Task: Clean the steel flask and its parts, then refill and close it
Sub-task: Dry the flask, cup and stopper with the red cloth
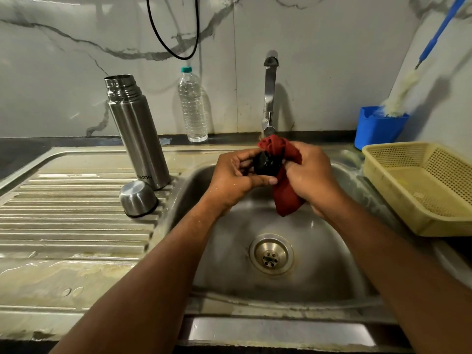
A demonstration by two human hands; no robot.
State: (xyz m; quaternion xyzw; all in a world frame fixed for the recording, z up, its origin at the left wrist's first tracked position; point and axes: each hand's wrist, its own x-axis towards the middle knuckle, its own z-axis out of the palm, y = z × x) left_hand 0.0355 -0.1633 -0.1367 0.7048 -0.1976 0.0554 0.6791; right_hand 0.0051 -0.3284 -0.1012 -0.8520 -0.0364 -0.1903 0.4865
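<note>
The open steel flask (138, 131) stands upright on the ribbed drainboard, left of the sink. Its steel cup lid (138, 199) lies mouth down just in front of it. Over the sink basin, below the tap, my left hand (233, 178) grips a small black stopper (267, 164). My right hand (310, 172) holds a red cloth (283, 190) bunched against the stopper, with the cloth's tail hanging down into the basin.
A steel tap (269, 95) rises behind the sink (332, 264). A clear plastic water bottle (192, 106) stands against the wall. A yellow perforated basket (421, 185) sits at the right, with a blue holder (378, 129) and bottle brush (403, 93) behind it.
</note>
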